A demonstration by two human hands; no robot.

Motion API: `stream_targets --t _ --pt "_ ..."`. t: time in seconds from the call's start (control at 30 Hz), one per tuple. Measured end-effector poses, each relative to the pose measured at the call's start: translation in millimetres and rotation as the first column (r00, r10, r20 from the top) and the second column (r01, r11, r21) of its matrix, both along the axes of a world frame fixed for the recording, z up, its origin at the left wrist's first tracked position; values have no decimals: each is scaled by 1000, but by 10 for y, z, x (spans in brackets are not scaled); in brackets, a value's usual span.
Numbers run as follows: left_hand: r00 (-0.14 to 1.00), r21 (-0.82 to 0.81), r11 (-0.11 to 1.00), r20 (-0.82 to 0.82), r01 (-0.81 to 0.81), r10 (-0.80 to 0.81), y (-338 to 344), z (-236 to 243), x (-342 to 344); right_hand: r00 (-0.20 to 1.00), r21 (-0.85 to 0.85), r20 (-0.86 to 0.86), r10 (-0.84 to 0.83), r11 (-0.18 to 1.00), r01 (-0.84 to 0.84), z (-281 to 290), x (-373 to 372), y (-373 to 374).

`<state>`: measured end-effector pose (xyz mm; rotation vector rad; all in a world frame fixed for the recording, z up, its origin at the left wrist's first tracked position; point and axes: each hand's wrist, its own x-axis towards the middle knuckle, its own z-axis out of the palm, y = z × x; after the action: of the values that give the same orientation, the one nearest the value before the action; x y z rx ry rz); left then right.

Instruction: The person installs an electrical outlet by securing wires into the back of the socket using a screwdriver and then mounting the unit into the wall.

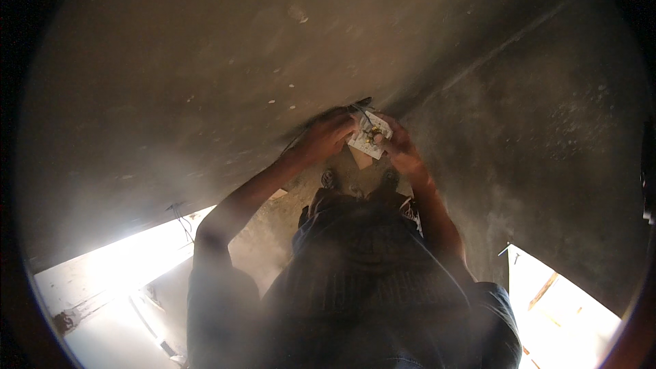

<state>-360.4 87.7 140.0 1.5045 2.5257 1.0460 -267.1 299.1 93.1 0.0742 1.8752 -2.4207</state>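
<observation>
the right hand (404, 150) grips the plate (374, 125), probably to steady it; whether the left hand (333, 132) grips, i cannot tell.

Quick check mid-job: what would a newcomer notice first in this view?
Likely the small white plate with brass-coloured bits near the centre, the right hand gripping its right side and the left hand at its upper left. Next, the glaring bright patches at lower left and lower right, stark against the dark brown-grey wall filling the upper view.
</observation>
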Motion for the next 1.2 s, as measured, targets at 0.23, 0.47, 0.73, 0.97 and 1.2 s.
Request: stream_targets --t 0.23,0.47,0.73,0.97,1.2 --pt "780 435 647 361 -626 512 520 -219 431 996 160 -82 -20 987 33 241 -14 21" --pt "258 179 261 916 -949 308 610 -710 458 993 218 -114 20 976 5 11 -95 146" --pt "365 170 512 878 -842 309 443 -345 438 991 90 -90 102 991 -94 -227 -206 240" --pt "453 102 656 801 -748 392 283 -260 432 985 137 -60 162 979 -153 -214 -266 330" --pt "582 -65 732 560 -678 589 72 -253 353 965 185 -14 263 949 -256 -28 -314 406"
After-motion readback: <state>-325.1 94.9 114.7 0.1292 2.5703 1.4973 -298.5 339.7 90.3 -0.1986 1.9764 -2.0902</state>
